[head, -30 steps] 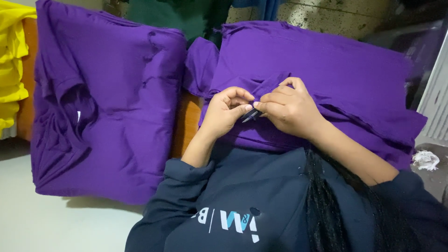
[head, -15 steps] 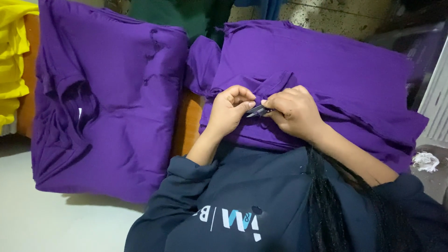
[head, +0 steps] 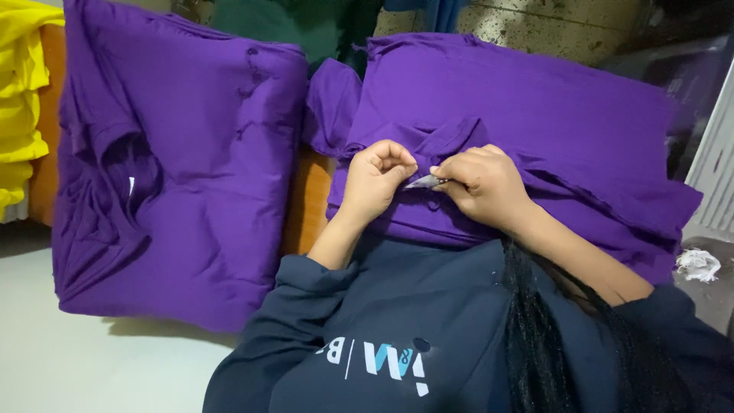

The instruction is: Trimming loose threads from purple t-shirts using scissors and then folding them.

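Trimming at the fold of a purple shirt

The left hand [head: 380,177] pinches a raised fold of the purple shirt [head: 535,115] lying on top of the right-hand stack, while the right hand [head: 482,183] has its grip closed around a small silvery snipping tool [head: 425,182] whose tip meets that fold (its blades are too small to read). To do this well, I judge the cloth should be kept taut and lifted clear of the layers beneath, with the tip worked close and shallow. A second purple stack [head: 191,176] lies just beside, and yellow garments [head: 19,99] sit at the far left.
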